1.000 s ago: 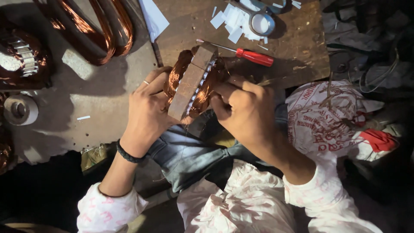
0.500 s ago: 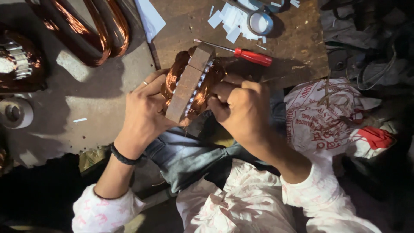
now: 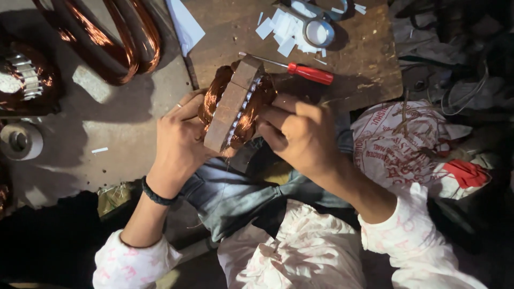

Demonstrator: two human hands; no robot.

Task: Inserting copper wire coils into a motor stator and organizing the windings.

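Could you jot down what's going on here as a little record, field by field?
Held: stator, a metal core wound with copper wire
Left hand: grips the stator's left side
Right hand: grips its right side, fingers at the winding
Stator pose: tilted, raised above the lap
Board: wooden, beyond the hands
On board: red screwdriver, scissors, white paper scraps
Top left: copper coils on the floor
Far left: another wound stator, tape roll
Right: printed sack
Wrist: dark band on the left
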